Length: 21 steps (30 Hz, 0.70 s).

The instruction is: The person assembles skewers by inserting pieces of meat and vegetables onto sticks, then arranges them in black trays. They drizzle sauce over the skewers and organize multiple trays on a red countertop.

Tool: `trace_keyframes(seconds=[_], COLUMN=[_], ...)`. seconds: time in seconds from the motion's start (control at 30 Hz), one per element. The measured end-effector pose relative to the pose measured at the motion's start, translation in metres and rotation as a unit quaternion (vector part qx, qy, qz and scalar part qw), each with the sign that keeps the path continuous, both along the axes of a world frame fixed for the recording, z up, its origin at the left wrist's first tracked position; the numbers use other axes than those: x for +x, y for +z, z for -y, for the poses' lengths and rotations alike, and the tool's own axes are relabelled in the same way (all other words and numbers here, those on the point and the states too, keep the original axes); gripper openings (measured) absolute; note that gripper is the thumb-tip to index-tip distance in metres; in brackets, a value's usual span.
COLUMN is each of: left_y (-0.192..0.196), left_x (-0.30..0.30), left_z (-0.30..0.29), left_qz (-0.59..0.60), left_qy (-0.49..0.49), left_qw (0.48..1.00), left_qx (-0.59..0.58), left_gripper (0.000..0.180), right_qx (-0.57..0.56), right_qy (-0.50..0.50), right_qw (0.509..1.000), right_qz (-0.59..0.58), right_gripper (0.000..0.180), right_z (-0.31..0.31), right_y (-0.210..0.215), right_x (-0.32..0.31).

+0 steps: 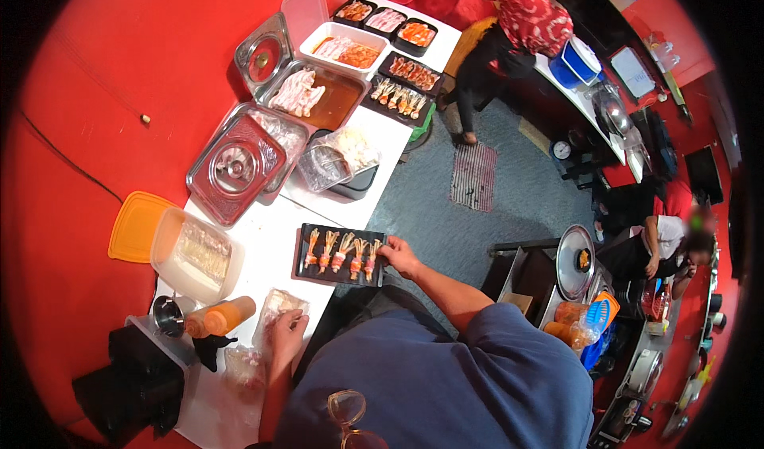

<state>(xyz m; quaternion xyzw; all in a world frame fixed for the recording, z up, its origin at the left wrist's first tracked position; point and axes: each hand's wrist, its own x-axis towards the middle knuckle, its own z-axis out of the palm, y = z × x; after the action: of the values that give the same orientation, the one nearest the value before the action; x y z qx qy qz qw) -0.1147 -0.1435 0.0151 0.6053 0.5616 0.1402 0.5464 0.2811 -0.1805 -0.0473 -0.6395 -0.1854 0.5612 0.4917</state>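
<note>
My right hand (pixel 400 258) grips the right end of a black rectangular tray (pixel 341 280) at the table's near edge. A row of bacon-wrapped enoki bundles (pixel 344 253) lies across it, pale stalks pointing up. Below the tray, my left hand (pixel 286 333) rests with bent fingers at a clear plastic packet (pixel 274 310) on the white table; its fingertips are closed on the plastic. Another plastic packet (pixel 243 365), with reddish contents, lies left of my left forearm.
The white table (pixel 267 238) holds an open tub (pixel 197 256), orange bottles (pixel 231 315), a steel lid (pixel 236 168), a pan of sliced meat (pixel 330 103) and a filled tray of bundles (pixel 399 101). Black containers (pixel 127 385) stand lower left. Co-workers occupy the far end and right side.
</note>
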Motion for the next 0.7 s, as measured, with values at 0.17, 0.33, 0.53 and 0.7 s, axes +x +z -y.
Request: trace_keyframes(seconds=[0.17,0.33,0.53,0.7], left_y=[-0.002,0.006,0.062,0.083], left_x=[0.027,0.069,0.224,0.374], left_z=[-0.015,-0.026,-0.054,-0.101], left_qz=[-0.01,0.001,0.17,0.206], left_qy=[-0.021,0.007,0.092,0.09], left_qw=[1.0,1.0,0.973,0.974], left_qx=[0.002,-0.024,-0.123,-0.004], left_gripper=[0.035,0.034,0.031,0.038], right_qx=[-0.03,-0.022,0.043,0.063], right_qy=[-0.026,-0.044,-0.07,-0.019], right_qw=[0.999,0.999,0.996,0.997], right_qz=[-0.031,-0.015,-0.031,-0.034], right_gripper=[0.008,0.01,0.013,0.017], right_z=[0.04,0.068,0.039,-0.027], right_y=[0.043,0.061,0.057,0.088], right_x=[0.069,0.162,0.282,0.376])
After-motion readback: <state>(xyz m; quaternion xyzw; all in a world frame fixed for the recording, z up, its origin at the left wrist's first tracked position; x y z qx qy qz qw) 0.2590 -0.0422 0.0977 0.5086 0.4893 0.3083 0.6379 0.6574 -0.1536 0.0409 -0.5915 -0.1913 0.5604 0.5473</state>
